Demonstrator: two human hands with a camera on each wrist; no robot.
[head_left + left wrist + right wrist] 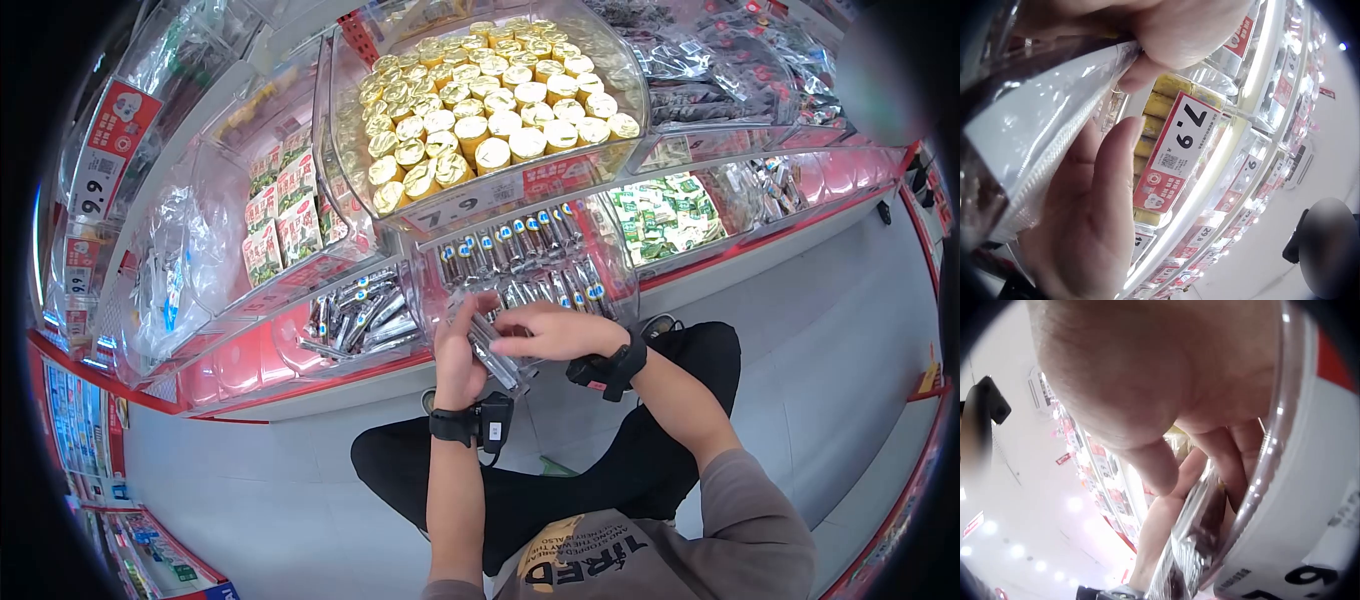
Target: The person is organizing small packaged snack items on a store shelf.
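My left hand (460, 358) holds a few slim, silver-wrapped snack packets (492, 352) in front of a low clear bin. In the left wrist view, its thumb (1117, 169) lies beside a shiny clear-and-silver wrapper (1054, 106). From the other side comes my right hand (565, 332), thumb and fingers on either side of the packets' upper end. The right wrist view shows this hand (1147, 381) over the crinkled wrapper end (1188, 553). Dark contents show through the film; some fingertips are hidden behind it.
Just beyond the hands, the bin holds rows of similar packets (515, 240) with blue-and-yellow labels. Above it stand gold-topped rolls (500, 100) behind a 7.9 price tag (465, 208). Loose silver packets (360, 315) lie at left, green-and-white packets (665, 215) at right.
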